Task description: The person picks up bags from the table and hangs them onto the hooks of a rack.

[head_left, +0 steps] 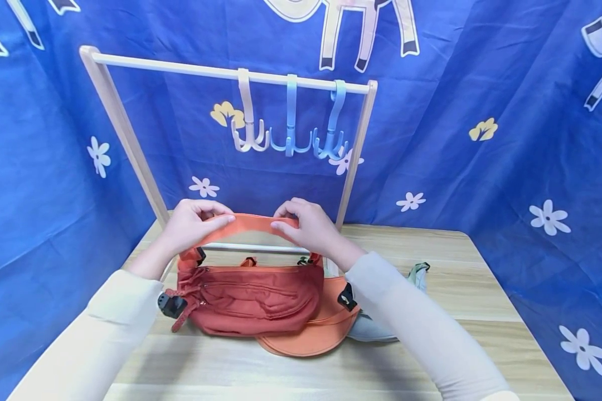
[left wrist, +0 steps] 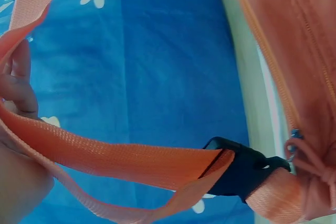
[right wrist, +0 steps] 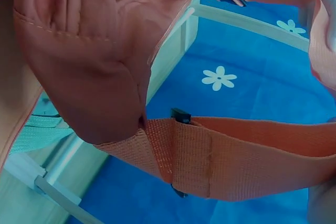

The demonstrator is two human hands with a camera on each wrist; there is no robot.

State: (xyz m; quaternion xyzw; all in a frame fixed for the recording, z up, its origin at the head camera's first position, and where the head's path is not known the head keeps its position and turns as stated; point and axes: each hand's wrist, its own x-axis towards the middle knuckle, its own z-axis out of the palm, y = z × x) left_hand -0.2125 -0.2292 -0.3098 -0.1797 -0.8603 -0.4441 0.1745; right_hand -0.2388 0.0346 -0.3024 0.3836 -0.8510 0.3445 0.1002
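Note:
A dark red waist bag (head_left: 261, 301) hangs by its orange strap (head_left: 253, 223) low over the table, in front of a rack. My left hand (head_left: 193, 225) pinches the strap near its left end between thumb and fingers. My right hand (head_left: 303, 223) pinches the same strap farther right, so the stretch between them is raised. In the left wrist view the strap runs to a black buckle (left wrist: 239, 171) beside the bag. The right wrist view shows the strap doubled at a black slider (right wrist: 181, 115) by the bag's end. An orange cap (head_left: 306, 338) lies partly under the bag.
Behind the bag stands a rack with a white rail (head_left: 180, 67). From it hang a white hook (head_left: 249, 122), a blue hook (head_left: 291, 125) and another blue hook (head_left: 331, 131). A grey-blue cap (head_left: 371, 328) lies right of the orange cap on the wooden table (head_left: 471, 289).

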